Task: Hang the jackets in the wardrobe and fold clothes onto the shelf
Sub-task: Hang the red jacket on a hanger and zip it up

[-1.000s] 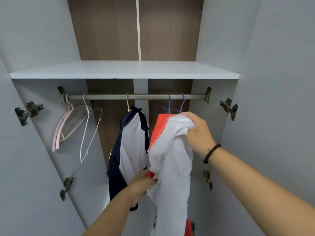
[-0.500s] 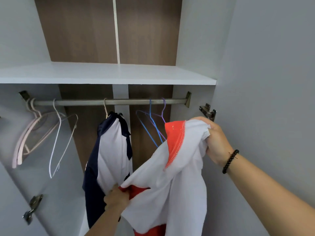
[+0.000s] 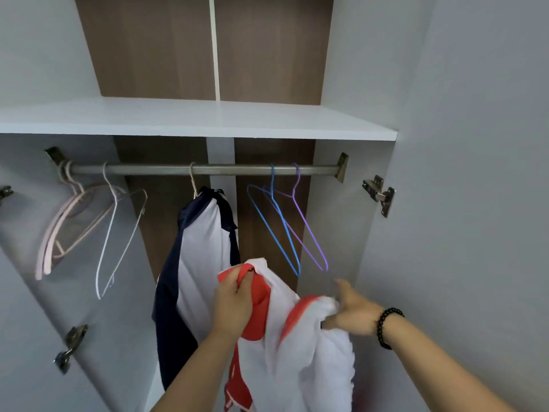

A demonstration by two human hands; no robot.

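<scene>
Fingers [image 3: 237,278] of left hand [image 3: 234,301] grip jacket [image 3: 291,352] collar, right hand [image 3: 353,310] blurred.

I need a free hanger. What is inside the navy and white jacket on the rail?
A cream hook rises from the navy and white jacket; the hanger's body is covered.

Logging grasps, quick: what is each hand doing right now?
Left hand: grips the red collar of the white and red jacket.
Right hand: blurred; fingers extended, touching the same jacket; grip cannot be told.
</scene>
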